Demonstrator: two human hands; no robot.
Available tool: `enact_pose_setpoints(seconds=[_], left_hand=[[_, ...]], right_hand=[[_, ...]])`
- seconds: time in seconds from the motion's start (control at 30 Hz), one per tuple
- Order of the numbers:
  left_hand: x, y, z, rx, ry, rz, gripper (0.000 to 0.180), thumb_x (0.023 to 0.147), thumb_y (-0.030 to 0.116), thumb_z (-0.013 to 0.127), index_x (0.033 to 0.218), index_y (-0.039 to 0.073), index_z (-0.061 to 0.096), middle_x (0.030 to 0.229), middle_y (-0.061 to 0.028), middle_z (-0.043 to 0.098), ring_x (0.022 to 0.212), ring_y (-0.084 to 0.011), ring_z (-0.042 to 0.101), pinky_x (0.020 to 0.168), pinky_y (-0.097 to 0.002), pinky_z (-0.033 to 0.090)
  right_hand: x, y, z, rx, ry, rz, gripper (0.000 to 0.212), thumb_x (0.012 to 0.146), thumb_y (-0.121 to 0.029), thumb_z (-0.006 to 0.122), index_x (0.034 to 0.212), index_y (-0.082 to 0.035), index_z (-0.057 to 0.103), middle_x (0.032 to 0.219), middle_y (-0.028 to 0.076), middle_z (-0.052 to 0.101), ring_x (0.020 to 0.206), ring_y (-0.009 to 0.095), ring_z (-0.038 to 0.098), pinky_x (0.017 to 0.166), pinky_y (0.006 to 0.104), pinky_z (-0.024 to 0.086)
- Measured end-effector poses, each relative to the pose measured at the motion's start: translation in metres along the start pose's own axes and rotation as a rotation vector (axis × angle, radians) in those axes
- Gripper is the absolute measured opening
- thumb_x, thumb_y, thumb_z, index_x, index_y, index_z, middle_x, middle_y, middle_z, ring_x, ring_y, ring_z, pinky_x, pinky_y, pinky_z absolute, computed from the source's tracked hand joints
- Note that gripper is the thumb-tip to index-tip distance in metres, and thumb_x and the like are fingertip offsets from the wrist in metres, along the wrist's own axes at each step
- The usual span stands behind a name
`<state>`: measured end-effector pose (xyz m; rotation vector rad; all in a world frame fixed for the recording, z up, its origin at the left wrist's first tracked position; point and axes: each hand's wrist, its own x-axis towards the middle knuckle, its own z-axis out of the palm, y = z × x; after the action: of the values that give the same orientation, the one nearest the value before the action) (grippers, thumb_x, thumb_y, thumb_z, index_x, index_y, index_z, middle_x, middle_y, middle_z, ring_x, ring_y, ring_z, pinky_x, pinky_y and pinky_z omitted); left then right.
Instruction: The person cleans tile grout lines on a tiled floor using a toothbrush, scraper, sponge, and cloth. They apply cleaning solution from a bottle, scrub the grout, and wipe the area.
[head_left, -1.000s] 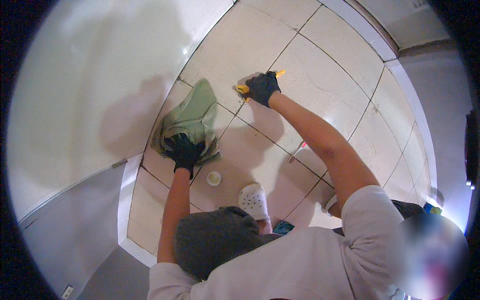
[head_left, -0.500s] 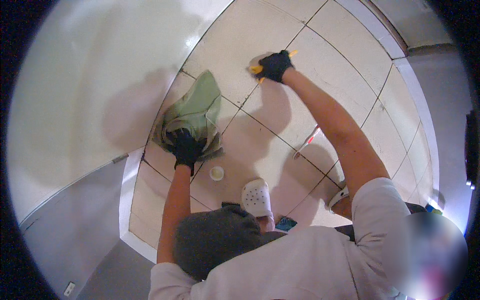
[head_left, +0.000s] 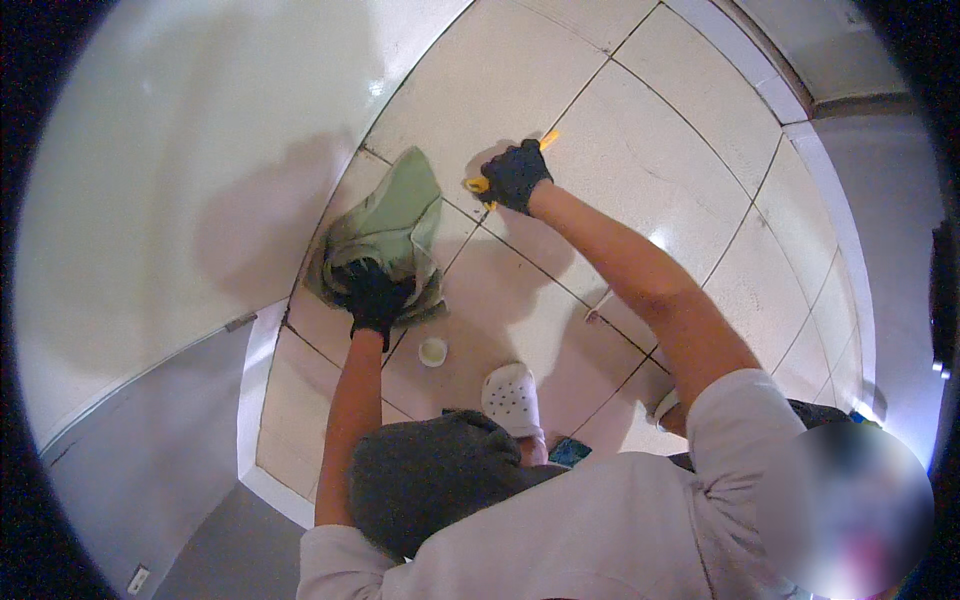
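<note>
My left hand [head_left: 374,298], in a black glove, grips the lower folds of a crumpled green cloth [head_left: 395,200] on the tiles, its fingertips sunk out of sight in the fabric. My right hand [head_left: 516,177], gloved too, is closed round a slim yellow tool [head_left: 549,139] over the floor, right of the cloth. Yellow ends stick out on both sides of the fist; the middle is hidden, so its exact kind cannot be told. A small round white container [head_left: 433,352] with something pale inside stands near my left wrist. The head of a toothbrush [head_left: 592,314] shows beside my right forearm, which covers its handle.
Beige floor tiles [head_left: 680,130] with dark joints spread all round. A pale, glossy upright panel [head_left: 180,200] borders the floor at left. My white clog [head_left: 512,400] stands close below the container, with a small dark blue-green item [head_left: 570,452] beside it.
My right hand has come nearer and to the left with the yellow tool, toward the cloth. Its forearm now covers the toothbrush handle. My left hand and the cloth have hardly moved.
</note>
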<state>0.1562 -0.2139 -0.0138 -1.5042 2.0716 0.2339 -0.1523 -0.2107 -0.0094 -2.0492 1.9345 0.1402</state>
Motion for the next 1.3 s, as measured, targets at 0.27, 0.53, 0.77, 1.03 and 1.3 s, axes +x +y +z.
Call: enact_pose_setpoints(seconds=[0.27, 0.53, 0.77, 1.03, 1.3], left_hand=[[0.021, -0.032, 0.061, 0.022, 0.144, 0.039, 0.098, 0.07, 0.067, 0.051, 0.136, -0.001, 0.026, 0.142, -0.0271, 0.018, 0.132, -0.0453, 0.005, 0.1, -0.0651, 0.004], [0.029, -0.045, 0.081, -0.036, 0.16, 0.04, 0.1, 0.068, 0.066, 0.054, 0.137, 0.001, 0.024, 0.144, -0.0245, 0.015, 0.133, -0.0445, 0.002, 0.101, -0.0641, 0.003], [0.022, -0.029, 0.063, -0.017, 0.116, -0.028, 0.101, 0.07, 0.065, 0.053, 0.137, -0.003, 0.021, 0.144, -0.0244, 0.015, 0.133, -0.0444, -0.001, 0.103, -0.0617, 0.004], [0.033, -0.046, 0.074, 0.112, 0.11, 0.052, 0.099, 0.071, 0.064, 0.051, 0.135, -0.006, 0.023, 0.142, -0.0266, 0.018, 0.132, -0.0452, 0.004, 0.102, -0.0622, 0.006], [0.023, -0.017, 0.056, 0.227, 0.117, 0.267, 0.099, 0.07, 0.06, 0.055, 0.137, -0.004, 0.018, 0.142, -0.026, 0.018, 0.13, -0.0483, 0.009, 0.104, -0.0593, 0.009]], right_hand=[[0.011, 0.061, -0.029, 0.004, -0.073, 0.165, 0.035, 0.068, -0.05, 0.054, 0.077, -0.02, 0.068, 0.081, 0.006, 0.067, 0.079, 0.025, 0.064, 0.069, 0.0478, 0.042], [0.004, 0.015, 0.003, 0.039, 0.065, -0.019, 0.038, 0.072, -0.054, 0.051, 0.075, -0.019, 0.065, 0.077, 0.005, 0.066, 0.076, 0.024, 0.063, 0.067, 0.045, 0.04], [-0.015, -0.012, -0.008, 0.095, 0.032, -0.013, 0.036, 0.074, -0.05, 0.047, 0.082, -0.019, 0.065, 0.089, 0.006, 0.065, 0.088, 0.027, 0.061, 0.076, 0.0466, 0.04], [0.012, 0.127, -0.035, -0.079, 0.064, 0.307, 0.031, 0.064, -0.048, 0.06, 0.076, -0.021, 0.068, 0.081, 0.007, 0.067, 0.075, 0.025, 0.064, 0.066, 0.0463, 0.042], [0.011, 0.048, 0.007, 0.06, 0.092, 0.035, 0.028, 0.064, -0.045, 0.061, 0.075, -0.02, 0.068, 0.079, 0.006, 0.067, 0.078, 0.027, 0.063, 0.074, 0.0475, 0.038]])
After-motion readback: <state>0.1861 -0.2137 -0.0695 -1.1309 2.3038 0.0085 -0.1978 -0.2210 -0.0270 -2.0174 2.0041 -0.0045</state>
